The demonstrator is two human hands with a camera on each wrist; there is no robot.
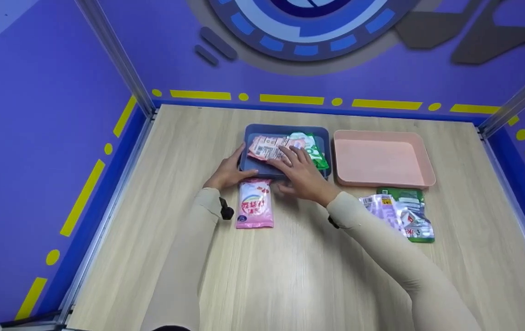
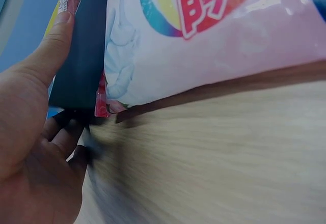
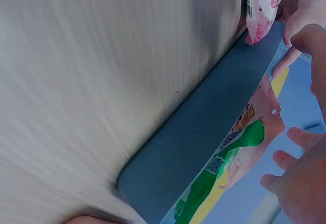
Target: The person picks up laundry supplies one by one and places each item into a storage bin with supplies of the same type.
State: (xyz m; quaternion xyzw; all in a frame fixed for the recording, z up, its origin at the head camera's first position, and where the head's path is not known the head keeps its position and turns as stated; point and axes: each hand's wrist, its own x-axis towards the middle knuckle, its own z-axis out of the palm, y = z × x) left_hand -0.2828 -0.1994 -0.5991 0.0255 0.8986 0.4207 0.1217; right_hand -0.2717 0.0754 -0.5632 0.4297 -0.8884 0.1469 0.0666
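My left hand (image 1: 226,174) grips the near left corner of a dark blue tray (image 1: 262,170), thumb at the rim and fingers round the outside. In the left wrist view its curled fingertips (image 2: 66,137) are low at the tray wall (image 2: 81,51). Inside the tray lie a pink-and-white packet (image 1: 264,148) and a green-and-white packet (image 1: 321,161). Over the pink one hovers my right hand (image 1: 306,177), fingers spread and holding nothing; the right wrist view shows them beside the packet (image 3: 262,112). A pink wipes-like packet (image 1: 255,207) lies flat before the tray.
To the right stands a pale pink tray (image 1: 377,163) with nothing in it. Before it lie a purple packet (image 1: 381,209) and a green-and-silver packet (image 1: 414,218), overlapping. Blue panels (image 1: 189,78) with metal posts wall in the wooden table (image 1: 299,276).
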